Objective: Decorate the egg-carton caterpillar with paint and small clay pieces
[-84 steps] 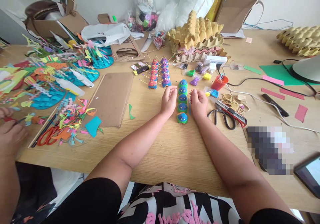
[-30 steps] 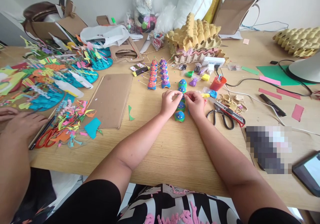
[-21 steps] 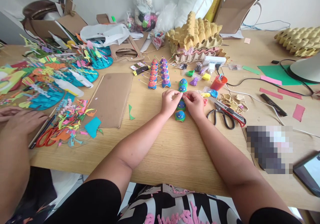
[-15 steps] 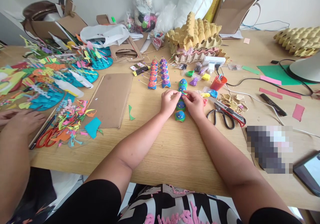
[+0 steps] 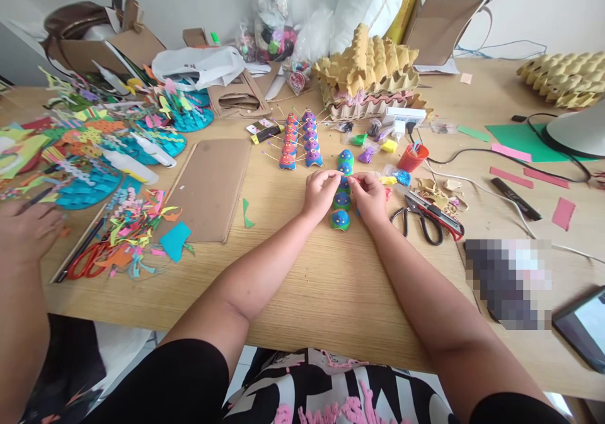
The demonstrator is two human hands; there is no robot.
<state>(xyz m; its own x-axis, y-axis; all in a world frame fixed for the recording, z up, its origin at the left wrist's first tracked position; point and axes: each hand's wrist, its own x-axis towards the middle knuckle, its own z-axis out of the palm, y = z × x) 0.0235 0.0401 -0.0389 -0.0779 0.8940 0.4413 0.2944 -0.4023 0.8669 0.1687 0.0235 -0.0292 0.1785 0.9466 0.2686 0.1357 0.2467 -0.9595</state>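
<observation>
Above a row of blue and green painted egg-carton bumps [image 5: 339, 219], my left hand [image 5: 323, 191] and my right hand [image 5: 368, 192] almost meet at the fingertips. Each hand is closed in a pinch; whatever sits between the fingers is too small to make out. Part of the row hides behind the fingers, while its far bump [image 5: 345, 158] shows yellow dots. Just left of it stand two finished-looking caterpillars, one red and orange [image 5: 288, 158], one purple [image 5: 312, 153], with thin sticks poking out.
Scissors [image 5: 428, 222] and a red cutter [image 5: 449, 219] lie right of my hands, near a red cup [image 5: 413, 157]. Egg trays [image 5: 366, 65] are stacked behind. Leftward are a cardboard sheet [image 5: 208, 191], paper scraps [image 5: 137, 222] and another person's hand [image 5: 28, 225].
My hands stay nearly in place, with the fingertips shifted slightly over the row. The other person's hand at the left has moved further left and now holds a dark, thin tool.
</observation>
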